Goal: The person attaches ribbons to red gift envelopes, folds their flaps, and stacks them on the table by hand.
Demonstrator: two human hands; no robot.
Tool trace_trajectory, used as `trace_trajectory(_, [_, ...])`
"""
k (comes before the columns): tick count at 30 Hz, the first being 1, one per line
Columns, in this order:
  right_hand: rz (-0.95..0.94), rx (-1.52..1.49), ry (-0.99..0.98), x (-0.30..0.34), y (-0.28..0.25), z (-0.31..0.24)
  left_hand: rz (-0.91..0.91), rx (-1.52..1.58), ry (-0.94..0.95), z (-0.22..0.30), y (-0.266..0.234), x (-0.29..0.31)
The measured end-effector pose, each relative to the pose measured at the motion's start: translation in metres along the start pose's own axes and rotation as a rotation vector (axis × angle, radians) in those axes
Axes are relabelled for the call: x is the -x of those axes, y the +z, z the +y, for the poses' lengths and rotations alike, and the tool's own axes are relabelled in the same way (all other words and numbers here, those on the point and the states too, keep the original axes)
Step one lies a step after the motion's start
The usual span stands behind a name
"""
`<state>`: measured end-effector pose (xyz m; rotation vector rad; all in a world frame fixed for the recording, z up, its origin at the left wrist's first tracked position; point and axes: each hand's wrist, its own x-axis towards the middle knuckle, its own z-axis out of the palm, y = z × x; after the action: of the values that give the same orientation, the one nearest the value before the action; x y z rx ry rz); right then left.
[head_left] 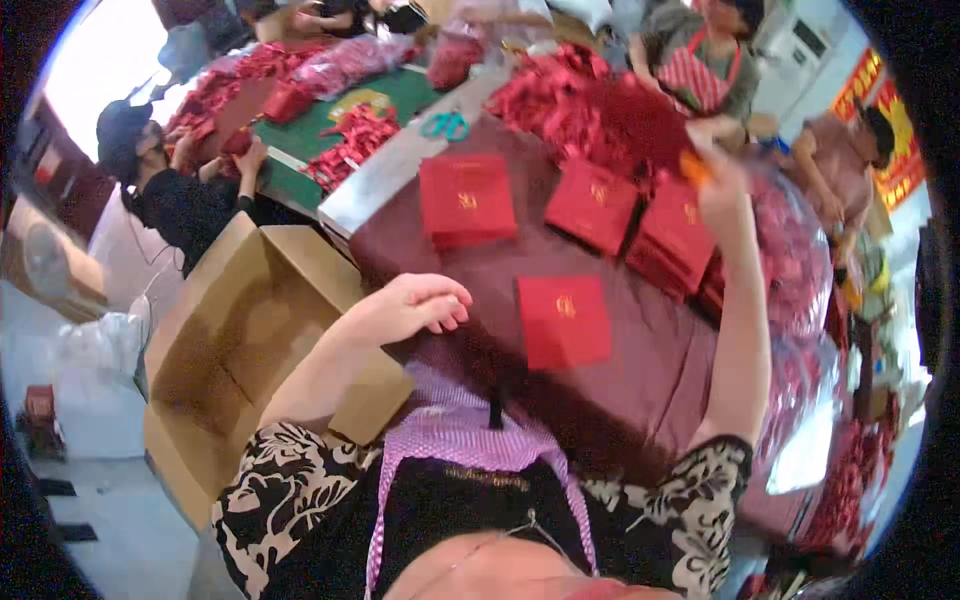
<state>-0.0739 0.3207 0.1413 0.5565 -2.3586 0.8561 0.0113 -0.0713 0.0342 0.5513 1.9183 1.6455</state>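
Observation:
My left hand (pixel 415 305) rests with loosely curled fingers at the near left edge of the dark maroon table (pixel 650 380), holding nothing. A single flat red square box (pixel 564 321) with a gold emblem lies just right of it. My right hand (pixel 715 175) is stretched far out over the table and grips a dark red piece (pixel 640 125) from the heap of red material (pixel 560 95). Stacks of red boxes (pixel 466 198) (pixel 592 205) (pixel 676 235) stand between the heap and me.
An open cardboard carton (pixel 240 340) stands on the floor at my left. Teal scissors (pixel 445 125) lie on a grey strip. Other people work at a green table (pixel 310 130) far left and across from me. Clear bags of red goods (pixel 800 260) pile up on the right.

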Motion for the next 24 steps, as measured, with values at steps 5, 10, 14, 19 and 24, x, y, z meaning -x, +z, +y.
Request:
trace_trajectory(5, [0.143,0.095,0.026,-0.023,0.015,-0.006,-0.013,0.125,-0.06,-0.034,0.01,0.008])
trace_trajectory(10, [0.106,0.331,-0.286,-0.003,0.072,0.018,0.03,0.114,-0.096,-0.05,0.011,0.031])
trace_trajectory(14, [-0.092,0.632,-0.128,0.055,0.115,0.034,0.075,0.12,-0.105,-0.061,0.008,0.038])
trace_trajectory(19, [-0.28,0.716,-0.03,0.095,0.144,0.052,0.099,0.036,-0.104,-0.042,0.008,0.018])
trace_trajectory(24, [-0.358,0.681,0.091,0.095,0.142,0.069,0.108,-0.455,0.37,0.008,0.031,-0.05])
